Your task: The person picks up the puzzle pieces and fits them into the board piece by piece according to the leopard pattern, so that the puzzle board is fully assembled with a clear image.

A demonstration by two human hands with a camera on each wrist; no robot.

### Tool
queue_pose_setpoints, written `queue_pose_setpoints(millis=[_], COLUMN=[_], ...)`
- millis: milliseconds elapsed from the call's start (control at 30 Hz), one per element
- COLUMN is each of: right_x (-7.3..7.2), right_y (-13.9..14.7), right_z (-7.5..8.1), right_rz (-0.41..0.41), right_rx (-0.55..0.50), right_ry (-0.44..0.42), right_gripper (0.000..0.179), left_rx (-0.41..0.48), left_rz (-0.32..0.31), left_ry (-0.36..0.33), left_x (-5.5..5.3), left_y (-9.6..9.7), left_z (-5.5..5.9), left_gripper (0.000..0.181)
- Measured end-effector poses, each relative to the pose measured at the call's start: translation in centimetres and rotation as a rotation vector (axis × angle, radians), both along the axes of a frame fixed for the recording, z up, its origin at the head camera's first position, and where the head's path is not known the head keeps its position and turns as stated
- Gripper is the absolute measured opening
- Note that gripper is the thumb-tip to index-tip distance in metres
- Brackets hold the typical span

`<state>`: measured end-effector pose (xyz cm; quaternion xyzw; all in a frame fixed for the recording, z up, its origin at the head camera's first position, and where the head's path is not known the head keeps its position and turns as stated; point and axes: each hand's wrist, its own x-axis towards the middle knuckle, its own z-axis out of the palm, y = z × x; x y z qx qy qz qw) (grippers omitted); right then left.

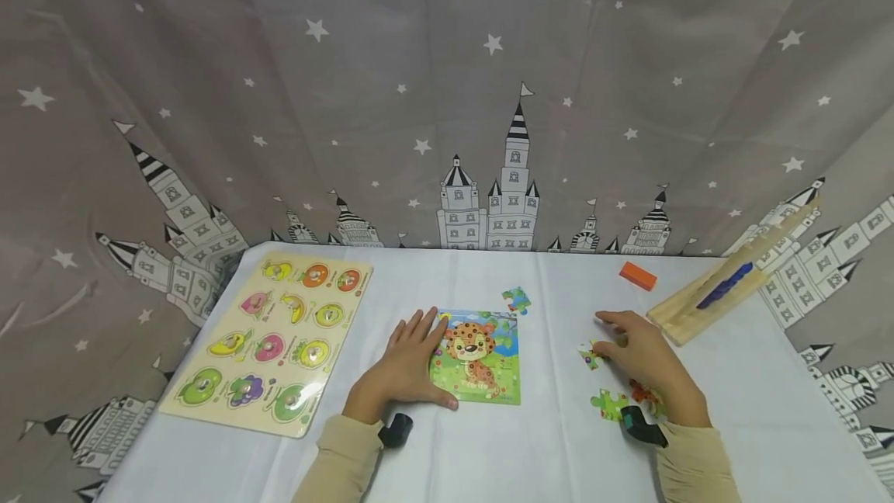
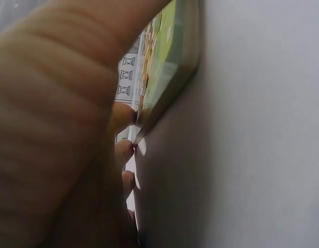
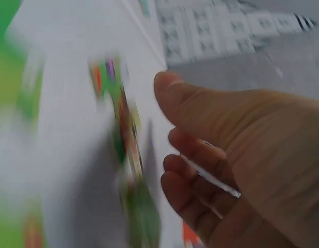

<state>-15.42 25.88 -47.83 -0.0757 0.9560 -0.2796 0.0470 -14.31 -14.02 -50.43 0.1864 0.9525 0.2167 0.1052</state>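
Observation:
A square leopard puzzle [image 1: 476, 359] lies on the white table. My left hand [image 1: 408, 363] rests along its left side, fingers extended toward the upper corner and thumb by the lower edge. In the left wrist view, fingertips [image 2: 127, 118] touch the board's rim. On the right, my right hand [image 1: 646, 359] hovers beside a small jigsaw piece [image 1: 589, 357], thumb and fingers apart. The right wrist view, blurred, shows a gap between the thumb [image 3: 175, 93] and the pieces. A green piece [image 1: 609, 404] lies below, and a reddish piece [image 1: 644, 394] is partly hidden under the wrist.
One loose blue-green piece [image 1: 517, 300] lies at the puzzle's upper right corner. A fruit knob board [image 1: 268, 344] occupies the left. Toward the back right are an orange block [image 1: 638, 275] and a wooden stand [image 1: 712, 301] with blue on it. A grey castle-print curtain [image 1: 419, 99] hangs behind.

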Motion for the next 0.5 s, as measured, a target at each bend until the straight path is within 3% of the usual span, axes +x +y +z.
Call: queue_pose_setpoints(millis=[300, 500], right_x=[-6.5, -8.4], right_y=[-7.3, -9.2], right_z=[-0.7, -0.1], right_rz=[0.18, 0.269], right_rx=[-0.042, 0.062], right_ry=[-0.017, -0.029], right_gripper=[0.067, 0.054], left_rx=[-0.025, -0.033], left_rz=[0.006, 0.013], left_ry=[0.02, 0.005], left_x=[-0.1, 0.0], left_y=[0.0, 0.2], left_z=[-0.5, -0.2], left_gripper=[0.136, 0.136])
